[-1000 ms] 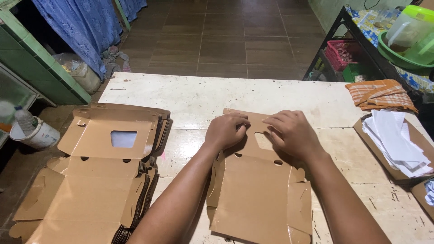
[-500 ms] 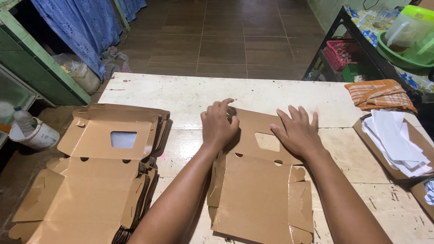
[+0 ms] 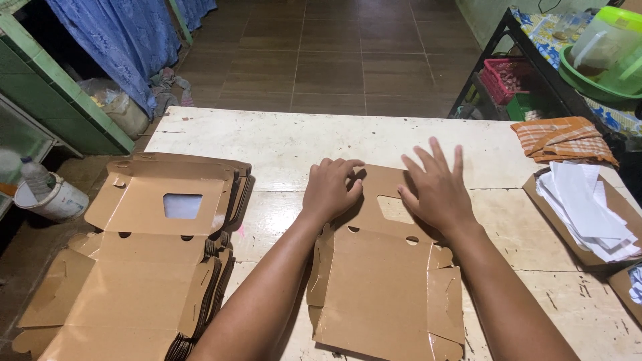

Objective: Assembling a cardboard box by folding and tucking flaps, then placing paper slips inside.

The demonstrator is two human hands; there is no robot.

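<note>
A flat brown cardboard box blank (image 3: 384, 294) with a cut-out window lies on the pale table (image 3: 294, 144) in front of me. My left hand (image 3: 332, 187) rests on its far left corner with the fingers curled over the edge. My right hand (image 3: 436, 187) lies flat on the far right part of the blank, fingers spread, beside the window. Neither hand grips anything.
A stack of several identical windowed blanks (image 3: 154, 247) lies at the table's left side. An orange striped cloth (image 3: 562, 139) and a cardboard tray of white papers (image 3: 588, 210) sit at the right. A rack with a green basin (image 3: 595, 73) stands beyond; a white bucket (image 3: 53, 197) is on the floor left.
Both hands went from curled over the folded far flap to pressing down on it. The flap now lies flat and the window shows; my right hand has spread open.
</note>
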